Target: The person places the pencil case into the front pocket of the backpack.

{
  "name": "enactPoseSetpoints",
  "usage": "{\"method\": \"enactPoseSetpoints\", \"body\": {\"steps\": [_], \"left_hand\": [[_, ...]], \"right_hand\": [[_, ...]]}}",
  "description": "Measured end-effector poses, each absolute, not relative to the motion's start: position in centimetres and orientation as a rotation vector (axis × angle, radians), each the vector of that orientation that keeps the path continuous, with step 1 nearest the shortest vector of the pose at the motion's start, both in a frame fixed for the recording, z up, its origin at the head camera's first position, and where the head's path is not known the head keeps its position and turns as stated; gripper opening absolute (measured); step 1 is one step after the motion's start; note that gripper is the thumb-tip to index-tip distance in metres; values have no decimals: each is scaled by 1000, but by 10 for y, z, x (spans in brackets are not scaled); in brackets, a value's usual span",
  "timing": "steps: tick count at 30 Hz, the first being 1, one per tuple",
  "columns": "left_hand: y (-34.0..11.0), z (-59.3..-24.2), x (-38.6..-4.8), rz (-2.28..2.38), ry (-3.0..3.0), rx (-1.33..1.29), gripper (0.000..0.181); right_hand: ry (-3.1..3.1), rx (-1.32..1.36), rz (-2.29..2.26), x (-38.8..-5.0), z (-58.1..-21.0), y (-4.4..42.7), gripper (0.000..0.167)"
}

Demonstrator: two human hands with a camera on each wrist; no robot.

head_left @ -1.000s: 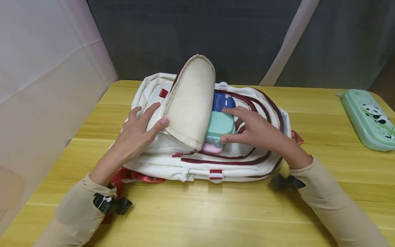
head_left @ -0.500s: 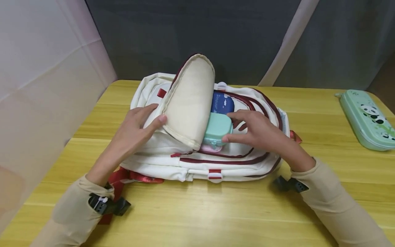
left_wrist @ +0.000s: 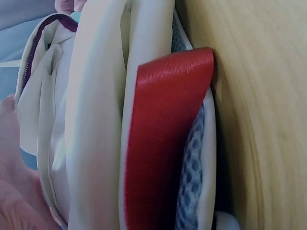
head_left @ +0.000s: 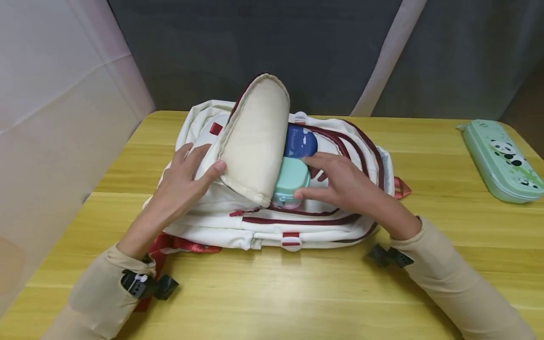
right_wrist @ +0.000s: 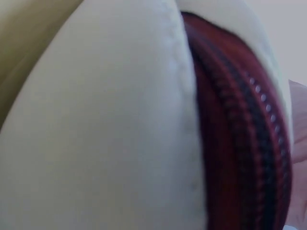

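A cream backpack (head_left: 238, 226) with dark-red zips lies on the table, its front pocket flap (head_left: 257, 137) folded back to the left. My left hand (head_left: 184, 184) holds the flap's left edge, thumb over the lining. The thumb and index finger of my right hand (head_left: 344, 182) grip a small mint-green lidded box (head_left: 293, 174) with a front clasp, partly inside the pocket. Behind it sits a dark blue case (head_left: 299, 141) printed "Dinosaur". In the right wrist view the bag's zip (right_wrist: 259, 143) fills much of the frame, with a bit of hand at the right edge.
A mint-green panda pencil case (head_left: 501, 160) lies at the table's right end. A red strap (left_wrist: 163, 124) hangs off the bag's near left side. The wooden table (head_left: 272, 293) extends in front of the bag; a dark curtain (head_left: 276, 52) stands behind.
The box in my right hand has moved slightly left and nearer to me, lower over the pocket, covering more of a pink item below. My left hand keeps its hold on the flap.
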State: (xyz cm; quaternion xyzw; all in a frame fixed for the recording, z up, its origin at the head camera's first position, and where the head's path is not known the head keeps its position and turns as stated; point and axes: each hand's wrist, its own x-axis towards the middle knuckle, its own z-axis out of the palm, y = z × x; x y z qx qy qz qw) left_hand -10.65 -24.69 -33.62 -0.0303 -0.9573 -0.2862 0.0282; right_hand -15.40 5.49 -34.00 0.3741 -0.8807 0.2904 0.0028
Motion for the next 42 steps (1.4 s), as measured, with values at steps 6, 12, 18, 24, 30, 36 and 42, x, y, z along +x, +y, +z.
{"method": "enactPoseSetpoints", "body": {"steps": [6,12,18,24,30,36,42], "left_hand": [[-246,-340,-108,-839,-2996,-68,76],[-245,-343,-111,-780,-3019,-34,74],[-245,-343,-110,-754,-3055,-29,75],[-243,-343,-109,-748,-3054,-30,76],[-241,-344,-110,-742,-3051,-38,75],[-245,-344,-112,-703,-3053,-53,75],[-254,-343,-110,-689,-3071,-90,75]], "right_hand": [[-2789,1161,885,-157,-342,56,68],[-2899,1124,843,-158,-340,59,70],[-2967,1133,835,-164,-335,69,66],[-2955,1007,739,-175,-320,98,57],[-2990,698,756,-185,-310,161,57],[-3091,367,636,-196,-315,236,66],[-3106,173,585,-216,-340,312,70]]}}
